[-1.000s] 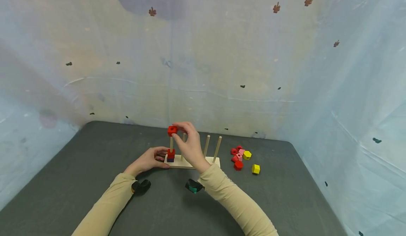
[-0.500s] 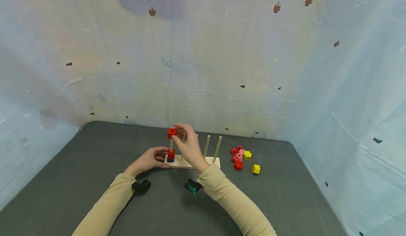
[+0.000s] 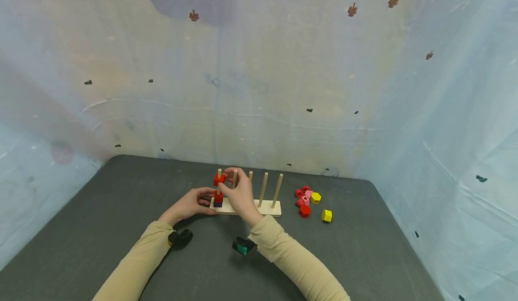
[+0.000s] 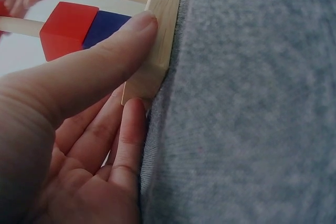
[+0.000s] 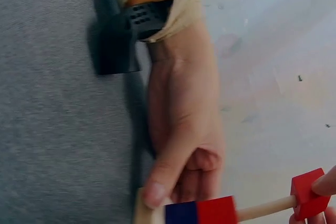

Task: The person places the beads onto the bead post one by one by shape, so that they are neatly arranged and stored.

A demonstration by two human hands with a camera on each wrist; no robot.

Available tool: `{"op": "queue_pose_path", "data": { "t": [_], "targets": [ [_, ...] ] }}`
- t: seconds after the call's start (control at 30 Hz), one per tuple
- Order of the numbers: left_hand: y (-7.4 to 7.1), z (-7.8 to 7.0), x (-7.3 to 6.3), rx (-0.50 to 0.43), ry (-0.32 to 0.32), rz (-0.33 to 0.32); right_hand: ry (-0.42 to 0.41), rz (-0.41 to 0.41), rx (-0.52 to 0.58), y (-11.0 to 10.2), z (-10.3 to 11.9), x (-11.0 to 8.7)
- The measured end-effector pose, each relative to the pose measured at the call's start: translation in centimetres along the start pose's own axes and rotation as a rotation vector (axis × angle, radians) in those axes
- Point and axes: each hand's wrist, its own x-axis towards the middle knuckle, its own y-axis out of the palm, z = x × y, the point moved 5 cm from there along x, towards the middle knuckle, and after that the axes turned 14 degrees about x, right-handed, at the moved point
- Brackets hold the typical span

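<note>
A wooden peg stand point(image 3: 267, 208) with several upright pegs lies on the dark table. Its left end is held by my left hand point(image 3: 190, 205), thumb on the base in the left wrist view and fingers around the end. On the leftmost peg, a dark blue block point(image 4: 106, 27) sits at the bottom with a red block point(image 4: 68, 31) against it. My right hand point(image 3: 242, 197) pinches another red block point(image 5: 308, 191) between thumb and fingers. That block is threaded on the same peg, whose tip sticks out above it; a gap separates it from the lower red one.
Right of the stand lies a loose group of beads: a yellow one point(image 3: 315, 197), a red one point(image 3: 304, 211), pink ones point(image 3: 305, 200) and several smaller red ones. Another yellow bead point(image 3: 326, 215) lies apart, nearer me. Behind the table hangs a pale plastic sheet point(image 3: 259, 90).
My right hand has moved down with the red block, which has slid from the peg's top to below its tip. The left hand stays where it was.
</note>
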Motion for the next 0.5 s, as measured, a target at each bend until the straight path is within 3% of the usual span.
{"op": "queue_pose_path", "data": {
  "t": [0.2, 0.5],
  "targets": [
    [0.0, 0.0, 0.0, 0.007, 0.023, -0.003, -0.002, 0.017, -0.007, 0.3, -1.2, -0.7],
    [-0.1, -0.2, -0.1, 0.004, 0.048, -0.002, 0.005, 0.023, -0.004, 0.7, -0.3, -1.6]
  ]
}}
